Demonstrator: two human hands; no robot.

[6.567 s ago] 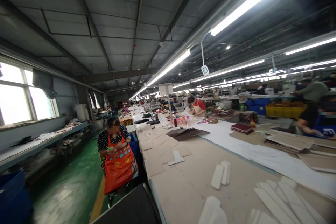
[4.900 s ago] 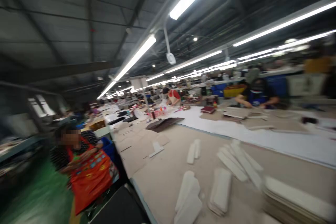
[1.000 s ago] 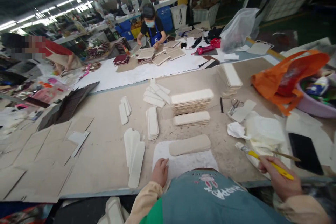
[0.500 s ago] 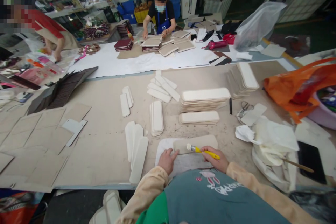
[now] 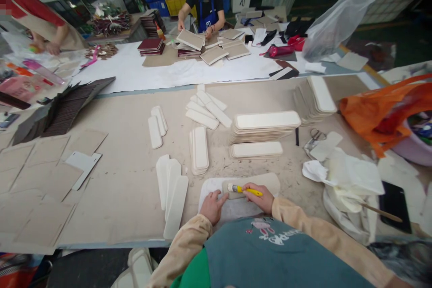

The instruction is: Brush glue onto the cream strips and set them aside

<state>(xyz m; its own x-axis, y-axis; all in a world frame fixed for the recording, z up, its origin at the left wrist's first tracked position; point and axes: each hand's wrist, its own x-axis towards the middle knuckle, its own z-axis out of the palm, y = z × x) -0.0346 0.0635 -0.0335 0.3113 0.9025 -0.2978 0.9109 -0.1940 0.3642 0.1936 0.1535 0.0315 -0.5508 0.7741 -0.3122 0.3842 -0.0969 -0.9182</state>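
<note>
A beige rounded strip (image 5: 266,181) lies on a white sheet (image 5: 209,187) at the table's near edge. My right hand (image 5: 259,197) is closed round a yellow-handled brush (image 5: 241,189), its bristles on the strip's left end. My left hand (image 5: 212,206) rests on the white sheet, fingers pressing the strip's left end. Stacks of the same pale strips (image 5: 266,121) stand just beyond, with a lower stack (image 5: 256,149) in front of them.
More pale strips (image 5: 172,193) lie fanned to the left, cardboard sheets (image 5: 37,175) further left. A white bag (image 5: 347,184), scissors (image 5: 312,137), a black phone (image 5: 393,204) and an orange bag (image 5: 381,112) sit to the right. Two other people work across the table.
My view dropped from the hall to the table. My right hand brought the brush in from the right onto the strip and slid it left. My left hand moved up to the strip's end.
</note>
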